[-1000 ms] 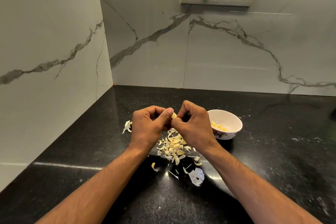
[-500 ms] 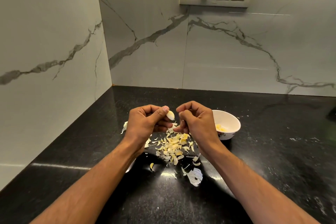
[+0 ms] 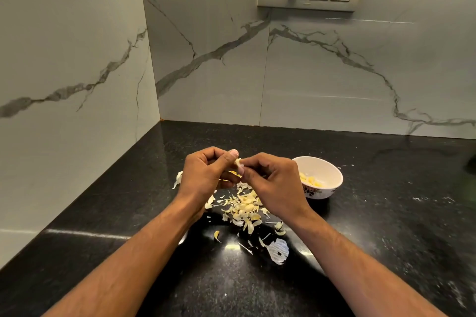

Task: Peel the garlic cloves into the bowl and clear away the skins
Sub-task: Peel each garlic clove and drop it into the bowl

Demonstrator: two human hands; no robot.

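Over countertop (image 3: pixel 386 213), hands (image 3: pixel 238 162) pinching clove (image 3: pixel 237 161).

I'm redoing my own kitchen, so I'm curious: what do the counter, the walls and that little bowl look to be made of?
Counter: probably polished black granite; it looks speckled and mirrors the light.
Walls: large glossy white slabs with grey veins and a visible joint, either marble or marble-look tile; I cannot tell which.
Bowl: glazed white ceramic or perhaps melamine, smooth, with a dark flower print low on its side.
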